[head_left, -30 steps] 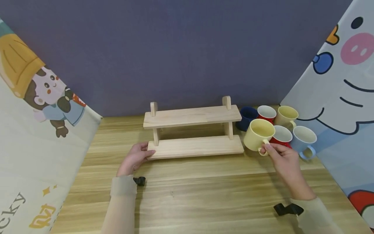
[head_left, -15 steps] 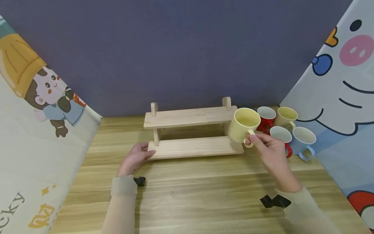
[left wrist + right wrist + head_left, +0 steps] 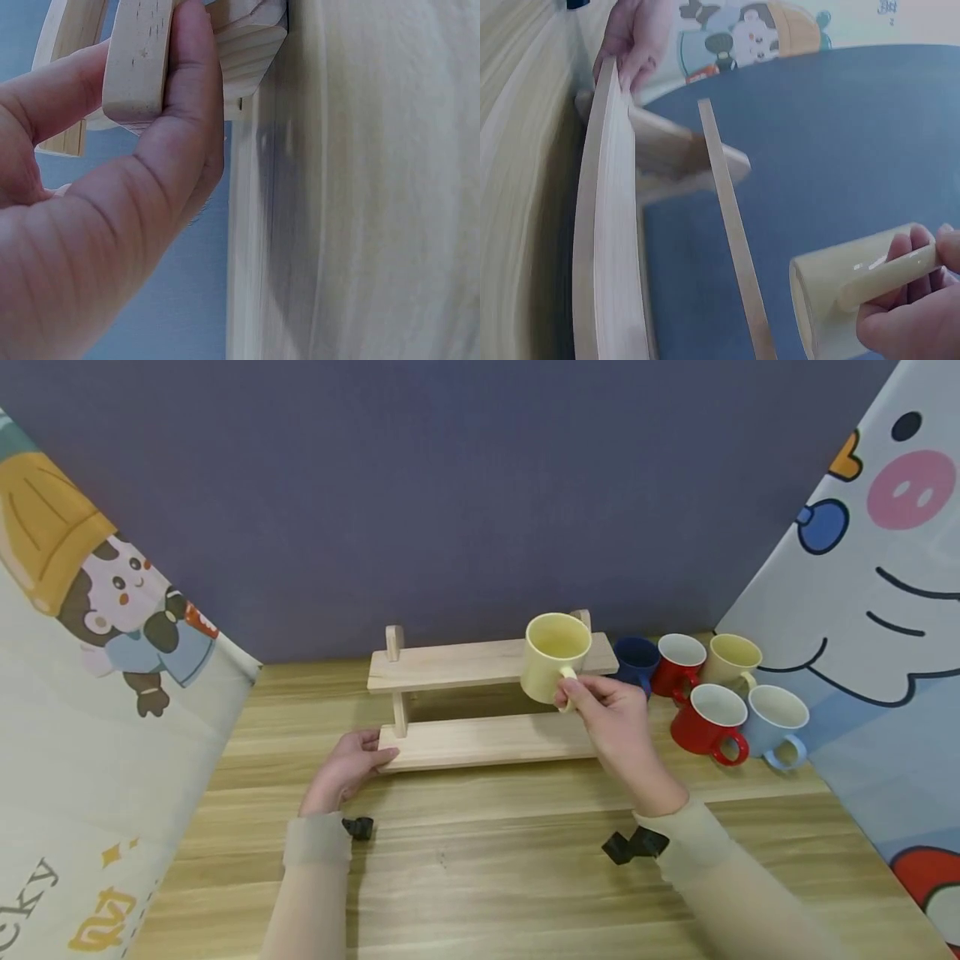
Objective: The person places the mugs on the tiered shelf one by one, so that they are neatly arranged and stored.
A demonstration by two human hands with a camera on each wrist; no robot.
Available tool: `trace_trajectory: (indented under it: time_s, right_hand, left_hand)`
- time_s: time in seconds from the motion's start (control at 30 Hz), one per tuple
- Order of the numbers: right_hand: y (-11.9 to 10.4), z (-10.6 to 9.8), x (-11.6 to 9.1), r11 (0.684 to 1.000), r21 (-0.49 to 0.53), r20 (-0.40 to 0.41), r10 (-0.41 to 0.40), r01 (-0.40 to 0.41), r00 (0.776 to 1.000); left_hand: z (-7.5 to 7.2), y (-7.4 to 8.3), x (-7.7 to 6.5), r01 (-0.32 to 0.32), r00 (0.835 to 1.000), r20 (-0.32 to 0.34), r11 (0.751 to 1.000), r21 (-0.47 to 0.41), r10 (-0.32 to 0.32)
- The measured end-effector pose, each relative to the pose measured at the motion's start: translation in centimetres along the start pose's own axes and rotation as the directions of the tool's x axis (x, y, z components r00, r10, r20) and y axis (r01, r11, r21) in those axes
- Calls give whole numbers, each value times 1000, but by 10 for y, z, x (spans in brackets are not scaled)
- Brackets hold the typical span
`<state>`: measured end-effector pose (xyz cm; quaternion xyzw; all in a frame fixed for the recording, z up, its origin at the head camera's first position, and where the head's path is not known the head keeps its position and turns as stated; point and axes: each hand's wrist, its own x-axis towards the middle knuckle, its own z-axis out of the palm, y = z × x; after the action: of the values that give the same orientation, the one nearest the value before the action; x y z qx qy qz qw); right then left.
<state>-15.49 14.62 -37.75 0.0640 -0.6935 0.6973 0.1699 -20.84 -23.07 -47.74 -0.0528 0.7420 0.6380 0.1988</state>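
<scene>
A pale yellow mug (image 3: 542,670) is held upright by its handle in my right hand (image 3: 622,735). In the head view it overlaps the right part of the upper board of a two-tier wooden rack (image 3: 472,743). The right wrist view shows the mug (image 3: 832,300) above the upper board, apart from it, with the fingers (image 3: 915,289) around its handle. My left hand (image 3: 351,767) grips the left end of the rack's lower board. In the left wrist view, that board's end (image 3: 139,64) sits between thumb and fingers.
Right of the rack several mugs stand on the wooden table (image 3: 480,877): dark blue (image 3: 633,658), red ones (image 3: 693,731), another yellow (image 3: 731,662) and light blue (image 3: 771,727). A dark wall (image 3: 480,493) rises behind; printed panels (image 3: 847,635) flank both sides.
My right hand has carried the yellow mug left and farther back, from beside the other mugs to over the rack. My left hand has stayed on the lower board.
</scene>
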Motion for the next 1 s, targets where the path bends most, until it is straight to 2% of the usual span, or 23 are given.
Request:
trace_trajectory:
  time_s: [0.27,0.5,1.0]
  right_hand:
    - [9,53,14,999,37,46,-24,23,999]
    - [14,100,24,999,39,40,-28,27,999]
    - [20,175,36,997,79,52,-6,2,999]
  left_hand:
    - [0,0,0,-2,1000,3,1000,-17,2]
    - [-1,-1,0,-2,1000,-2,1000,-3,2]
    - [-1,-1,-1,-5,1000,4,1000,5,5]
